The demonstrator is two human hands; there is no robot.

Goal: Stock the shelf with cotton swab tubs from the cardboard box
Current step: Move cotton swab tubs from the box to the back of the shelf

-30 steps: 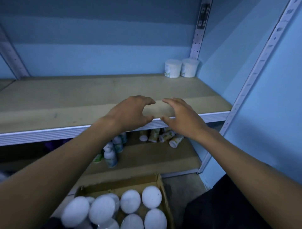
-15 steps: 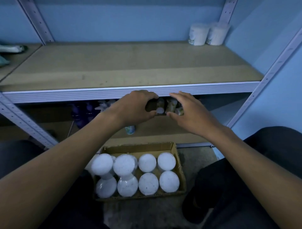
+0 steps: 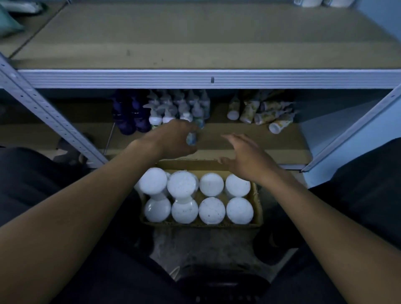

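both hands are coming down from the shelf (image 3: 195, 34) toward the cardboard box (image 3: 257, 208). a moment ago they were up at the shelf's front edge, close together and curved around something small. now the left hand (image 3: 171, 141) and the right hand (image 3: 247, 160) are lower and farther apart, hanging just above the far end of the box. the view is tipping down too, so the shelf is sliding up and the box is sitting in the middle.

this looks like the end of one trip and the start of the next: the hands are going back for more tubs.

the left hand is loosely curled and holding nothing (the little bottle (image 3: 192, 137) at its fingertips is standing on the lower shelf (image 3: 260, 143) behind it). the right hand is spread, with fingers reaching forward and the thumb low, and it is holding nothing too.

the cotton swab tubs (image 3: 211, 210) are sitting in the box right under the hands, nearer the person than the hands are. eight white round lids are showing, in two rows of four. each tub is standing upright, so its long way is running up and down and its lid is pointing up at the camera. the two on the left hand's side are sitting a bit higher, maybe stacked on others. two more tubs (image 3: 308, 2) are already standing far past the right hand, at the back of the shelf.
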